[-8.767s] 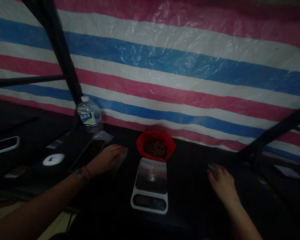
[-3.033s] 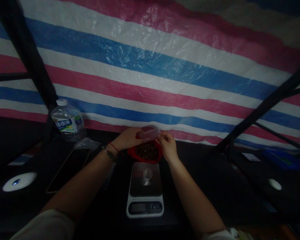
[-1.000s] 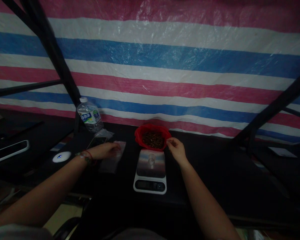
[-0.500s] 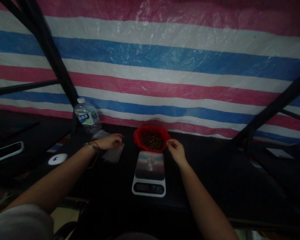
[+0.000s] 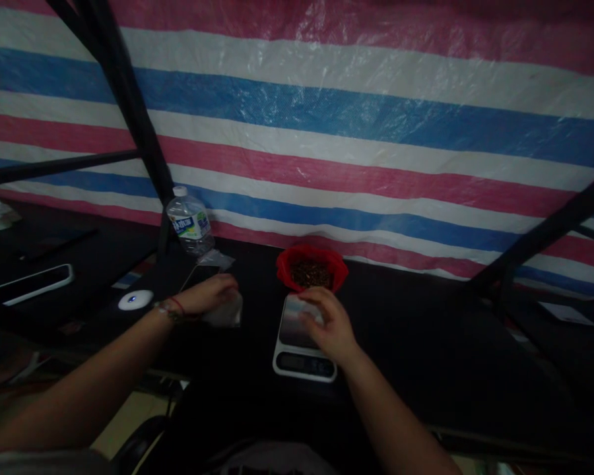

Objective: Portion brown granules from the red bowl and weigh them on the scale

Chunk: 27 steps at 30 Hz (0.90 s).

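Right hand (image 5: 333, 328) — now over scale (image 5: 304, 364) | left hand (image 5: 208, 295) — at bag (image 5: 228, 314)

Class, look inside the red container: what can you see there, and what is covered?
Inside the red container lies a heap of small brown pieces, too dim to identify. The container's bottom cannot be seen, because the heap covers it.

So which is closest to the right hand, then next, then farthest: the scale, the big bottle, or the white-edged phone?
In the head view, from the right hand:
1. Scale: right beneath it.
2. Big bottle: off left, toward the back.
3. White-edged phone: far left.
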Tool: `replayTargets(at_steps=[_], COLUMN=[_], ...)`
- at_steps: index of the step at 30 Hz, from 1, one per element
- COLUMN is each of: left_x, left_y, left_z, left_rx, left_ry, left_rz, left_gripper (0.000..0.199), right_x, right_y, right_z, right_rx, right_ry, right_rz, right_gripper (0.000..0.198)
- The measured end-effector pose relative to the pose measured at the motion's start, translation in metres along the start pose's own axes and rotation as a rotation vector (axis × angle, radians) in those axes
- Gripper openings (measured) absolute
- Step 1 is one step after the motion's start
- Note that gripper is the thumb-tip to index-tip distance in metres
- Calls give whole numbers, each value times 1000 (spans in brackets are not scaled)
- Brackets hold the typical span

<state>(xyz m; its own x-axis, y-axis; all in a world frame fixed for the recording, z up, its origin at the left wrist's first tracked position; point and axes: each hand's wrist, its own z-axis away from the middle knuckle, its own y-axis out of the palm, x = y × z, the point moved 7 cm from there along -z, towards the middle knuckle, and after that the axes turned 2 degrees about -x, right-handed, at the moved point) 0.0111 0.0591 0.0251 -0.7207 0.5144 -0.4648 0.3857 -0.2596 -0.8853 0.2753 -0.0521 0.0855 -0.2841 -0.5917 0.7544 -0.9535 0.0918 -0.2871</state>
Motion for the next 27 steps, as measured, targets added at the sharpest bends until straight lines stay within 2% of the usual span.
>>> replayTargets(at_steps=[2,4,6,10,12,16,20,23,27], left_x=[-7,-18,-29,-39,-32,-8,9,12,5], left_y=[-4,-2,2,16,22,31,43,50,45], left_z=[16,32,46,70,80,95,99,100,100], left_rx=[-70,-124,-194,-380,-464,-589,-545,-510,-551], left_ry=[-34,-54,-57,-72,-104,-153,-193,-226,-190], left_rz=[146,315,461,663,727,819,881,933,994], left_gripper=[30,33,32,27,29,49,59,66,57], right_x=[15,14,3,-21,-24,-17,-23,-30,-30], right_y=[40,74,102,137,141,150,163,167,166], right_z=[7,10,10,12,15,24,35,42,46], right_rx=[108,133,138,148,110,95,127,148,153], right_ry=[22,71,117,214,243,213,222,230,176], right_rz=[29,33,24,-67,-86,-29,60,63,-9], right_gripper=[60,89,103,75,66,54,64,71,67])
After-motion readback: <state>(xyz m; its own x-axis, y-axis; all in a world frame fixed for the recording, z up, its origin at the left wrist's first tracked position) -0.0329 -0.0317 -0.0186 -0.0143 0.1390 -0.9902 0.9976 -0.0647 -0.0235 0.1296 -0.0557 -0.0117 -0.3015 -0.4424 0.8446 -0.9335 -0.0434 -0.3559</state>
